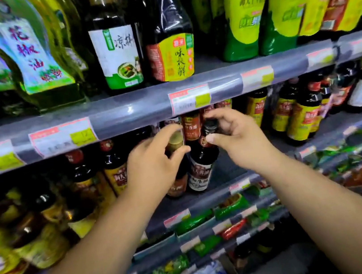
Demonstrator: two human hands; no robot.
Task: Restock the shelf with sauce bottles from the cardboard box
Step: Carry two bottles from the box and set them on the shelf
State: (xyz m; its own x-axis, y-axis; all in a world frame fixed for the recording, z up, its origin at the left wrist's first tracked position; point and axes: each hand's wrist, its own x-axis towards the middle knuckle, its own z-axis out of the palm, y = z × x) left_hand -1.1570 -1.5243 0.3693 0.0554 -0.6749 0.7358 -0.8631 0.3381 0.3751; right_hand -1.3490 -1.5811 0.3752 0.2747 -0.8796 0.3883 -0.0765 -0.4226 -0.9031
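Both my hands reach into the middle shelf (219,178). My left hand (153,162) grips the neck of a brown sauce bottle with a gold cap (179,184). Just to its right stands a dark sauce bottle with a black cap and white label (201,169), and my right hand (233,133) holds it by the cap and neck. The two bottles stand side by side near the shelf's front edge, touching or nearly so. More red-capped sauce bottles (191,126) stand behind them. The cardboard box is out of view.
The upper shelf rail (143,112) with price tags hangs just above my hands. Large oil and soy bottles (168,44) fill the shelf above. Dark bottles with yellow labels (299,119) stand right, more bottles (114,170) left. Lower shelves hold green packets (230,207).
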